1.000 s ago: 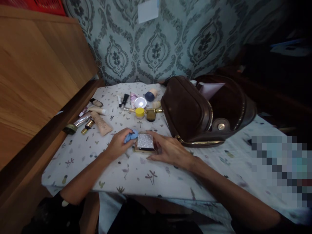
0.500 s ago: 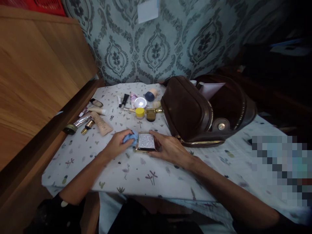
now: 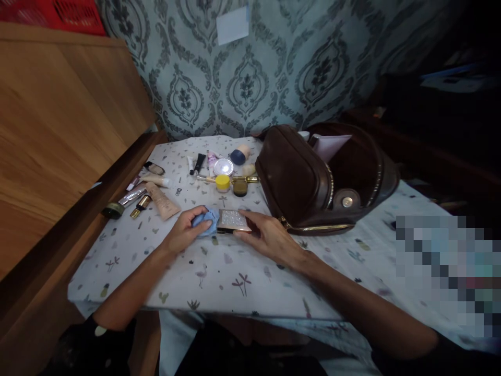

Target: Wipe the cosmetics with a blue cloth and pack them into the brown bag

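Left hand (image 3: 183,232) clenched round blue cloth (image 3: 206,223); cloth touching compact (image 3: 234,220) at its 9 o'clock edge. Right hand (image 3: 270,237) grasping compact from 4 o'clock. Compact mid-tabletop (image 3: 219,277). Brown bag (image 3: 301,177) at compact's 2 o'clock, yellow jar (image 3: 223,182) at 12.

Open brown bag (image 3: 297,177) right of yellow-lidded jar (image 3: 223,181); beige tube (image 3: 162,201) near wooden panel (image 3: 58,130).

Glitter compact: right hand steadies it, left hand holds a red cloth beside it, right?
No, the cloth is blue, not red; the head view shows it. The left hand holds it beside the glitter compact, and the right hand steadies that.
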A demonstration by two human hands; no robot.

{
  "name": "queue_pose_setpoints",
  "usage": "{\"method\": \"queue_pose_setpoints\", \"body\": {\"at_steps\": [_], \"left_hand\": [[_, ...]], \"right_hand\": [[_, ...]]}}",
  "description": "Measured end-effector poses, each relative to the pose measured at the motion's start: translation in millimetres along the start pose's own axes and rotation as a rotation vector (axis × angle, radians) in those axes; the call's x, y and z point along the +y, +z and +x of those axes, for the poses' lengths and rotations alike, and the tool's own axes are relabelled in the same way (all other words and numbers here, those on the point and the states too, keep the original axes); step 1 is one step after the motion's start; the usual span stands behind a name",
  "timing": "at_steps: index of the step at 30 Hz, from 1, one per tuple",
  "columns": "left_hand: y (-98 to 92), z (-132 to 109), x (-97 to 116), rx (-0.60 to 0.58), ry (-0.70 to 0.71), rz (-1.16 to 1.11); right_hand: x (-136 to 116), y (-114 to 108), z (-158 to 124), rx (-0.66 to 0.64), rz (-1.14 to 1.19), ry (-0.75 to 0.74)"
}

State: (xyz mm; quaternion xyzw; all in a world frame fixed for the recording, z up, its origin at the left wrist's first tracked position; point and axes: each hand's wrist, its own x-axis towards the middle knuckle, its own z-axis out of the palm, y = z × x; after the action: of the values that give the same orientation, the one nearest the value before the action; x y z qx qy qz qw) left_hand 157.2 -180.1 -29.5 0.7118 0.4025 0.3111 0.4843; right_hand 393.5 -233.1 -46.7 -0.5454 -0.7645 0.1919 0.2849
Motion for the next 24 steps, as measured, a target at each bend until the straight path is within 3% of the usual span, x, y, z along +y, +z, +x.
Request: {"method": "queue_pose_setpoints", "body": {"at_steps": [12, 19, 24], "left_hand": [[16.4, 1, 33, 0.179, 0.046, 0.023], [27.6, 3, 26, 0.318, 0.442, 0.781], [54.2, -8, 34, 0.29, 0.649, 1.035]], "right_hand": [[3, 3, -3, 0.12, 0.234, 0.013], [-1, 1, -5, 0.189, 0.178, -0.038], [-2, 2, -6, 0.186, 0.178, 0.005]]}}
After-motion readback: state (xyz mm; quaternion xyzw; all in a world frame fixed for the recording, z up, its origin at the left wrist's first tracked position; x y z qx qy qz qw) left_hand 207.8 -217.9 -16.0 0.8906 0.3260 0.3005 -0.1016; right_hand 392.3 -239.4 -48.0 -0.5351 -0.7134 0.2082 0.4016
